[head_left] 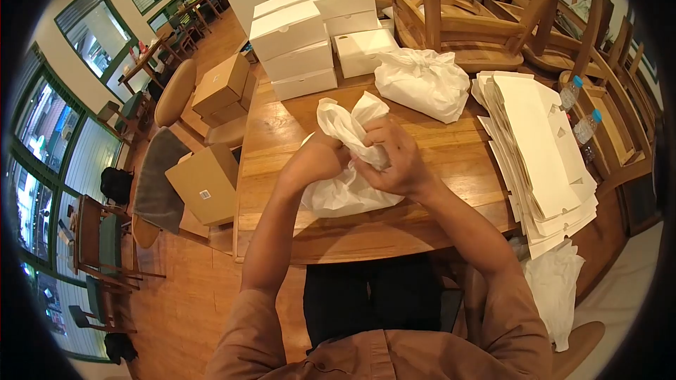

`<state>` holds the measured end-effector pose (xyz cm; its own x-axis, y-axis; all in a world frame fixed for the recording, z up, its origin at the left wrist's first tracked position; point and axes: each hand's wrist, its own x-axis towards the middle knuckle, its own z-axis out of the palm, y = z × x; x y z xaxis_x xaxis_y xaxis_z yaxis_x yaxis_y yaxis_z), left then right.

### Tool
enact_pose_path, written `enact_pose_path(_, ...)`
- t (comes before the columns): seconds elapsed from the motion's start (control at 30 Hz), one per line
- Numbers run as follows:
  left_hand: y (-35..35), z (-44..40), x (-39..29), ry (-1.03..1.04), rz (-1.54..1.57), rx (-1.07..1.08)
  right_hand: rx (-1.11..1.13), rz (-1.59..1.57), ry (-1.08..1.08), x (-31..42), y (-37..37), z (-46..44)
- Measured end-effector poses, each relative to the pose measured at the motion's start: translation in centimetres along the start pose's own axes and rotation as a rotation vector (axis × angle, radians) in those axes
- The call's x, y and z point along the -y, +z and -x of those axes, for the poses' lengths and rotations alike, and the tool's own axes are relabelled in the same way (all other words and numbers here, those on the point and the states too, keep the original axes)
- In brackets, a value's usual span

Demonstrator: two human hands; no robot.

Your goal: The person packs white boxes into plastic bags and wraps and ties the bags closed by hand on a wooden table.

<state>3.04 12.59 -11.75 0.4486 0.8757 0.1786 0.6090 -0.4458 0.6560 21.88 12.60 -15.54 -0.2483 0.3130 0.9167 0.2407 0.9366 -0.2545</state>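
A white bag (345, 197) lies at the near side of the wooden table, its top gathered up between my hands. On the left of the gathered material is my left hand (318, 158), its fingers closed round it and partly hidden. Opposite it, my right hand (396, 155) grips the twisted white material with bent fingers. Two ends of the bag stick up above both hands. What the bag holds is hidden. Just beyond, a second white bag (422, 81), knotted on top, rests on the table.
Stacked white boxes (292, 39) stand at the table's far left. Flat white cardboard sheets (539, 148) are piled along the right edge, with plastic bottles (586, 128) beyond. Brown cardboard boxes (204, 183) sit left of the table (451, 218). Upturned wooden chairs (458, 21) stand behind.
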Motion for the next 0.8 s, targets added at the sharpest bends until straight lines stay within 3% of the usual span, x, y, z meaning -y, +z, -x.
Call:
enact_pose_path(0.1, -1.0, 0.1, -0.1, 0.072, 0.010, 0.088, 0.024, 0.023, 0.000, 0.4, -0.9, -0.7)
enact_pose_path(0.2, -2.1, 0.1, -0.1, -0.068, 0.260, 0.195, 0.076, 0.011, -0.019, 0.1, -1.9, -1.0)
enact_pose_path(0.3, -2.5, 0.6, 0.8, 0.026, 0.407, 0.278, 0.101, 0.058, -0.032, -0.5, -1.2, -0.6)
enact_pose_path(0.4, -1.7, 0.6, 1.6, -0.031, 0.708, 0.242, 0.111, 0.087, 0.011, -0.4, -0.5, -0.5)
enact_pose_path(0.47, -0.6, 0.3, 0.4, -0.062, 0.822, -0.027, 0.137, 0.073, 0.037, -0.4, -0.5, -0.6)
enact_pose_path(0.63, -0.1, 0.4, 0.1, 0.044, 0.673, -0.178, 0.126, 0.114, -0.025, -1.4, -0.4, -0.5)
enact_pose_path(0.8, 0.3, 0.2, 1.2, -0.016, 0.772, -0.167, 0.094, 0.107, -0.061, -1.3, -0.3, -0.4)
